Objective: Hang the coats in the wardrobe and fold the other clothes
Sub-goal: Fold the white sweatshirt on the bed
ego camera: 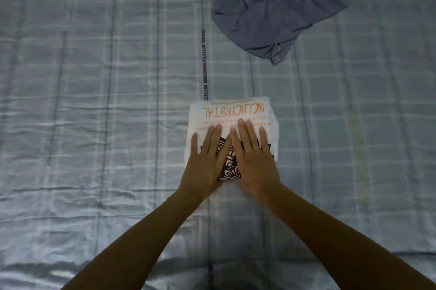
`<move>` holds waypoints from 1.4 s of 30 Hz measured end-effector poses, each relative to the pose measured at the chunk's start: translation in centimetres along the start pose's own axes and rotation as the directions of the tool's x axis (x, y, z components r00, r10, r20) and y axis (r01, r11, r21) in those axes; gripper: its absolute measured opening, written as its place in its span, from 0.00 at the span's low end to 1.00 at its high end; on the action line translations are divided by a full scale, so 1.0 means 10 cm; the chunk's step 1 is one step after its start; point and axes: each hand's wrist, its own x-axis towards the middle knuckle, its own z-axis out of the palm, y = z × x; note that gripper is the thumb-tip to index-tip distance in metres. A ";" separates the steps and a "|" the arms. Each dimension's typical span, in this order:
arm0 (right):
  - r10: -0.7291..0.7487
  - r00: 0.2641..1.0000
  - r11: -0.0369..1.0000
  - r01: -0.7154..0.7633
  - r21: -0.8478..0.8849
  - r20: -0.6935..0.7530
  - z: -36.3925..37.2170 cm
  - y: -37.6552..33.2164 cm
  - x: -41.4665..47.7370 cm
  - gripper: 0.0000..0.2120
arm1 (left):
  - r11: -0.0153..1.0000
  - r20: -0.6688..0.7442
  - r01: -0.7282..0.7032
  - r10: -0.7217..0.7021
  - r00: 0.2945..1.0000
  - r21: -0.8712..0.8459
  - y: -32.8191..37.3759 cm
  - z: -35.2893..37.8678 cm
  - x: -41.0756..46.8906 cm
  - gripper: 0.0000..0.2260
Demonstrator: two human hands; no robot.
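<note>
A folded white garment (232, 110) with orange lettering and a black patterned print lies on the bed in the middle of the view. My left hand (205, 160) and my right hand (253, 155) lie flat side by side on its near half, fingers straight and spread, pressing it down. The black print (227, 162) shows between the two hands. A crumpled grey-blue garment (273, 6) lies unfolded farther back, to the right of centre, apart from both hands.
The bed is covered by a pale blue checked sheet (94, 101) that fills the whole view. A dark lettered strip (204, 65) runs along the sheet's middle, from behind the white garment toward the far edge.
</note>
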 end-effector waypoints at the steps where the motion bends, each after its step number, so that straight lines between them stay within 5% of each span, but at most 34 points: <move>1: -0.005 1.000 1.000 0.005 -0.007 0.019 0.05 0.05 0.04 0.57 | 1.000 0.005 0.022 -0.022 1.000 0.007 0.00 0.03 0.05 0.44; 7: -0.122 0.990 0.985 0.113 -0.134 -0.064 0.16 0.20 0.18 0.42 | 0.999 -0.062 0.033 -0.033 0.998 -0.009 -0.04 0.15 0.16 0.49; 13: -0.124 0.982 0.990 0.114 -0.079 -0.140 -0.05 0.22 0.26 0.34 | 0.996 -0.060 0.073 -0.076 0.995 -0.051 -0.04 -0.04 0.22 0.47; 23: -0.064 0.928 0.997 0.042 -0.068 -0.367 -1.98 -0.17 0.23 0.33 | 0.992 -0.344 0.063 -0.022 0.939 0.109 -0.05 -1.99 -0.09 0.46; 33: -0.388 0.714 0.921 0.331 -0.207 -0.583 -4.28 -1.54 0.23 0.35 | 0.881 -0.629 0.440 -0.245 0.738 0.174 -0.37 -4.17 -1.58 0.41; 42: -0.625 0.352 0.693 0.660 -0.288 -0.696 -5.11 -3.00 -0.17 0.29 | 0.591 -0.760 0.783 -0.414 0.501 0.194 -0.19 -4.99 -3.34 0.34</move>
